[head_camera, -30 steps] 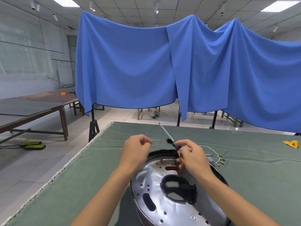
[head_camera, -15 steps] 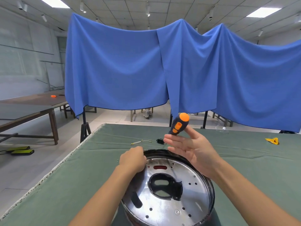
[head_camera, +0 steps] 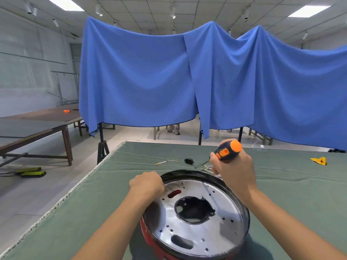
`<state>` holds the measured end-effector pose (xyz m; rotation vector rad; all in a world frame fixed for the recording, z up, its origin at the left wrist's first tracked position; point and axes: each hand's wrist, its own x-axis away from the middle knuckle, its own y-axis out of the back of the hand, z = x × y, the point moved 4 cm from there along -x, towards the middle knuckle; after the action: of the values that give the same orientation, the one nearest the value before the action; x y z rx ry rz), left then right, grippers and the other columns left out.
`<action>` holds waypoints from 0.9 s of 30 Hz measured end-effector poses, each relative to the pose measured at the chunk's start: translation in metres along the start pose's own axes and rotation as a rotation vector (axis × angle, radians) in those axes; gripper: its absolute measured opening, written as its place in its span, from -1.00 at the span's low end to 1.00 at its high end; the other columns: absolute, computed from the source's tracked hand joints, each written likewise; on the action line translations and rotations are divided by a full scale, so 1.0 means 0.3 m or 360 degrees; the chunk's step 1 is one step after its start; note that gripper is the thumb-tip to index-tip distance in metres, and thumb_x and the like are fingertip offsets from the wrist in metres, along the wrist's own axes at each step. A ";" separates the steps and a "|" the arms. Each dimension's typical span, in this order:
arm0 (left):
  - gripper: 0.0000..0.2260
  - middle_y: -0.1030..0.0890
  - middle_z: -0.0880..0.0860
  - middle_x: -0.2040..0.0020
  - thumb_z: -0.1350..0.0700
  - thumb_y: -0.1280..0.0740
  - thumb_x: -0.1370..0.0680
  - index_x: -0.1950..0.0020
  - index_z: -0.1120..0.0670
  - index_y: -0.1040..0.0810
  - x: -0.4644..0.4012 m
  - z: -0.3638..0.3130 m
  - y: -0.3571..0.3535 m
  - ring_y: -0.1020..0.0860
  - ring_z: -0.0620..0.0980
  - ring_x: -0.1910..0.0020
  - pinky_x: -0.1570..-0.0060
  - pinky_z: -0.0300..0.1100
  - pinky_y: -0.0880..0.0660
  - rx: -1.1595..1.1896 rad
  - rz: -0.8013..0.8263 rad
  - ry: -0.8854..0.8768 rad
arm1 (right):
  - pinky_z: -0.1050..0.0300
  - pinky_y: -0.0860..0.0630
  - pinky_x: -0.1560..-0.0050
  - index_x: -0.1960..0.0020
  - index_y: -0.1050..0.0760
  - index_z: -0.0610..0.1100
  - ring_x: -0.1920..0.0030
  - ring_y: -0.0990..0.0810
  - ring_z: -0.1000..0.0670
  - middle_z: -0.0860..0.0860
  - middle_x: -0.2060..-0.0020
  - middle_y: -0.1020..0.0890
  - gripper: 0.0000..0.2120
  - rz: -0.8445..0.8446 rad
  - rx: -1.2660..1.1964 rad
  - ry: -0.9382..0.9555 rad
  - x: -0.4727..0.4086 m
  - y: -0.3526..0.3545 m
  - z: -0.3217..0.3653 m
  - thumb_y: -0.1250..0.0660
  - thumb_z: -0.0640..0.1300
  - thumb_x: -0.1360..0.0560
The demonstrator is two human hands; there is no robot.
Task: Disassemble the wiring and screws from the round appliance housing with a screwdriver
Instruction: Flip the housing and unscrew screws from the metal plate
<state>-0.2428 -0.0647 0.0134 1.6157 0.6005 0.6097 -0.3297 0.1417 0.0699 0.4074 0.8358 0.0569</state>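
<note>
The round appliance housing [head_camera: 197, 231] lies upside down on the green table, its silver metal base plate up, with a red side wall and a dark central opening. My left hand [head_camera: 147, 183] grips its far-left rim. My right hand [head_camera: 233, 167] is wrapped round the black and orange handle of a screwdriver [head_camera: 227, 150], held above the housing's far edge; the thin shaft points left and down toward the table. Loose wires with terminals [head_camera: 207, 168] lie just behind the rim, partly hidden by my right hand.
A yellow-green wire [head_camera: 167, 162] and a small black socket part [head_camera: 188, 161] lie on the green table cloth [head_camera: 93, 203] beyond the housing. A yellow object [head_camera: 319, 160] sits at the far right. Blue curtains hang behind; brown tables stand at left.
My right hand went from open fingers with the screwdriver balanced upright to a full grip round its handle. My left hand moved onto the housing's rim. The view shifted.
</note>
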 end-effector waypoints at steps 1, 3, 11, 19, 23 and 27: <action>-0.77 -0.57 0.05 -0.15 0.14 -0.20 -0.50 -0.12 0.06 -0.53 0.007 0.010 0.008 -0.53 0.10 -0.12 -0.06 -0.11 -0.44 -0.0062 0.0008 0.0017 | 0.17 -0.48 0.33 0.19 -0.48 -0.10 0.38 -0.60 -0.13 -0.04 0.48 -0.59 -0.90 0.0007 -0.0044 -0.0032 0.011 -0.007 -0.006 -0.41 -0.19 -0.40; -0.79 -0.58 0.04 -0.14 0.12 -0.20 -0.50 -0.09 0.04 -0.52 0.012 0.015 0.028 -0.53 0.10 -0.11 -0.10 -0.08 -0.48 -0.0109 -0.0038 0.0011 | 0.06 -0.56 0.28 0.21 -0.53 0.02 0.35 -0.63 -0.12 0.03 0.42 -0.63 -0.86 0.0017 -0.0196 -0.0123 0.035 -0.020 -0.015 -0.43 -0.20 -0.40; -0.74 -0.56 0.07 -0.19 0.01 -0.23 -0.56 -0.21 0.05 -0.48 -0.060 -0.144 0.007 -0.50 0.11 -0.15 0.02 -0.10 -0.41 0.0376 -0.0142 -0.0510 | -0.07 -0.62 0.23 0.13 -0.59 0.06 0.32 -0.66 -0.07 0.06 0.40 -0.66 -0.83 0.0059 -0.0415 -0.0173 0.052 -0.027 -0.017 -0.43 -0.21 -0.42; -0.96 -0.55 0.10 0.02 0.23 -0.19 -0.52 0.10 0.15 -0.42 -0.076 -0.014 0.030 -0.48 0.15 0.07 0.16 -0.13 -0.38 0.0322 -0.0211 -0.0114 | -0.16 -0.62 0.23 0.16 -0.60 0.02 0.33 -0.64 -0.15 -0.03 0.43 -0.64 -0.84 -0.0037 -0.0489 -0.0152 0.031 -0.005 -0.040 -0.42 -0.25 -0.43; -0.90 -0.52 0.09 0.06 0.23 -0.16 -0.50 0.20 0.10 -0.31 -0.023 0.042 0.059 -0.43 0.11 0.12 0.16 -0.16 -0.35 0.0096 -0.0126 -0.0050 | -0.11 -0.60 0.28 0.25 -0.60 -0.05 0.40 -0.64 -0.13 -0.10 0.46 -0.62 -0.81 -0.0103 -0.0717 -0.0289 0.029 -0.048 -0.029 -0.38 -0.33 -0.42; -0.97 -0.57 0.06 0.00 0.19 -0.18 -0.50 0.14 0.08 -0.36 -0.010 0.032 0.064 -0.51 0.11 0.02 0.15 -0.17 -0.33 0.0093 -0.0258 -0.0070 | 0.03 -0.54 0.40 0.27 -0.58 -0.16 0.51 -0.58 -0.07 -0.17 0.51 -0.57 -0.88 -0.0106 -0.0780 -0.0315 0.023 -0.068 0.009 -0.38 -0.33 -0.40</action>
<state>-0.2376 -0.0761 0.0312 1.6121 0.7146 0.4394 -0.3253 0.1236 0.0592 -0.0762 0.6126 0.1532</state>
